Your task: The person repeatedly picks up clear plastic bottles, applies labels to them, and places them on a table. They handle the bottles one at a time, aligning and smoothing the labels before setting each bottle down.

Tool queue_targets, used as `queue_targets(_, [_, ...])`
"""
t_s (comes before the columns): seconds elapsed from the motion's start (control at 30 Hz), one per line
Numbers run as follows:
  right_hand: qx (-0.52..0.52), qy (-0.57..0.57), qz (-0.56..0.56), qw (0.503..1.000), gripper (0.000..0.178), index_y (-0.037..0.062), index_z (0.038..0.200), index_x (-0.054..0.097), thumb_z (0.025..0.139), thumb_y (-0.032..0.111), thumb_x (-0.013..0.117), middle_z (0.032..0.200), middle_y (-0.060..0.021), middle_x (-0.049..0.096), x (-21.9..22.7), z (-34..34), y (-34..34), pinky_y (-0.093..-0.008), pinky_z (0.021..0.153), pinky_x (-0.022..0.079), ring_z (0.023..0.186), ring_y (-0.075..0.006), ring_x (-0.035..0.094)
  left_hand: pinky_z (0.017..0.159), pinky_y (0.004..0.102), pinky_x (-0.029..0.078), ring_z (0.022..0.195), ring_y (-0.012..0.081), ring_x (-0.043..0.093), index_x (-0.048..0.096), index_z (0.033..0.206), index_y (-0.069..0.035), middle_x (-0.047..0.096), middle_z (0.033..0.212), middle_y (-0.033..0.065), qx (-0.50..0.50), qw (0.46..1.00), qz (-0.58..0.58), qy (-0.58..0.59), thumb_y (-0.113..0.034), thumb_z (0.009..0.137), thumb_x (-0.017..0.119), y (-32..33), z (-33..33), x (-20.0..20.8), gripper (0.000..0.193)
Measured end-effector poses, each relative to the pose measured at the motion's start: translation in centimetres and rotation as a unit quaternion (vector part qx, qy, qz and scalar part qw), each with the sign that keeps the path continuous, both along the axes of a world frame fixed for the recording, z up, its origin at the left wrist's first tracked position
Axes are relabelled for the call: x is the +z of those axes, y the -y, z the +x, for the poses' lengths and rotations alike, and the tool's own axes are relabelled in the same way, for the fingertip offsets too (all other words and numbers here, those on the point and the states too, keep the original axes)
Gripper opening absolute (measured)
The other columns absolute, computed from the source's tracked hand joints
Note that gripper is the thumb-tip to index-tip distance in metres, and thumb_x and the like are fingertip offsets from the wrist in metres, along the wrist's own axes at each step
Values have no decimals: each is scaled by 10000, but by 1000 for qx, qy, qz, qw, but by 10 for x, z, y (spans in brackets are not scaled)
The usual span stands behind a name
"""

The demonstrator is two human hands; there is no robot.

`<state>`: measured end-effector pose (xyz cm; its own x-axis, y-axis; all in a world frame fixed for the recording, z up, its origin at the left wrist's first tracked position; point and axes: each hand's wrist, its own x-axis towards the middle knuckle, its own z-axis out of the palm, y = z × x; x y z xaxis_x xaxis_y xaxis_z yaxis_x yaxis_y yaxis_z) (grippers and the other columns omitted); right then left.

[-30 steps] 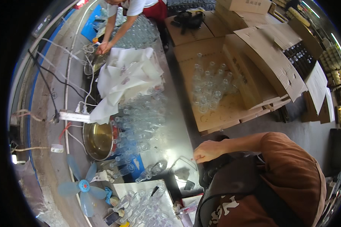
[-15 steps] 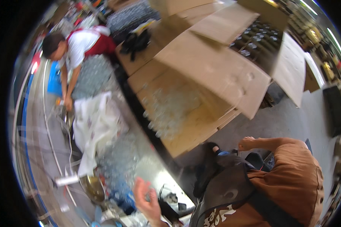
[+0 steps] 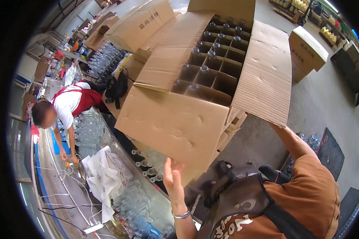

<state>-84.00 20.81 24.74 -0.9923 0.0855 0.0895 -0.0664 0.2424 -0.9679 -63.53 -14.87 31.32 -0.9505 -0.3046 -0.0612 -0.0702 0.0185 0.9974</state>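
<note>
A large open cardboard carton [image 3: 169,115] stands in front of me, its flaps spread outward. Inside, a grid of cardboard dividers [image 3: 223,81] holds glass bottles [image 3: 211,53], mostly in the far and left cells. My left hand [image 3: 173,179], with a metal bangle at the wrist, is raised below the near flap, fingers stretched out and nothing seen in it. Clear glass bottles [image 3: 149,163] lie just beside it, partly under that flap. My right forearm [image 3: 293,141] reaches up to the right flap [image 3: 263,67]; the hand itself is hidden behind the flap.
To the left, a co-worker in a red apron [image 3: 83,99] bends over a bench with many bottles [image 3: 87,129] and white cloth [image 3: 103,171]. A closed carton [image 3: 141,24] sits behind; another carton [image 3: 307,51] stands on the right. Cables [image 3: 64,207] run along the bench.
My view has shifted, and the open carton now sits more central. My right arm has extended to its right flap. My left hand has come up towards the near flap.
</note>
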Motion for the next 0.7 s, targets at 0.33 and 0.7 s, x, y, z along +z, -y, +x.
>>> queue_targets(0.33, [84, -328, 350, 873, 508, 71, 1332, 597, 875, 259, 710, 1460, -167, 480, 91, -78, 62, -416, 1000, 469, 1312, -332, 482, 1222, 468, 202, 1524, 317, 196, 271, 1566, -28, 202, 1651, 172, -83, 929, -289, -216, -592, 935, 555, -41, -161, 86, 893])
queue_targets(0.7, [-37, 78, -77, 993, 921, 131, 1570, 279, 882, 646, 610, 1552, -172, 375, -28, -80, 15, -537, 1115, 370, 1427, -387, 346, 1222, 527, 156, 1523, 407, 112, 215, 1558, 26, 179, 1618, 283, 83, 883, -458, -66, -591, 906, 622, -56, -223, -1, 986])
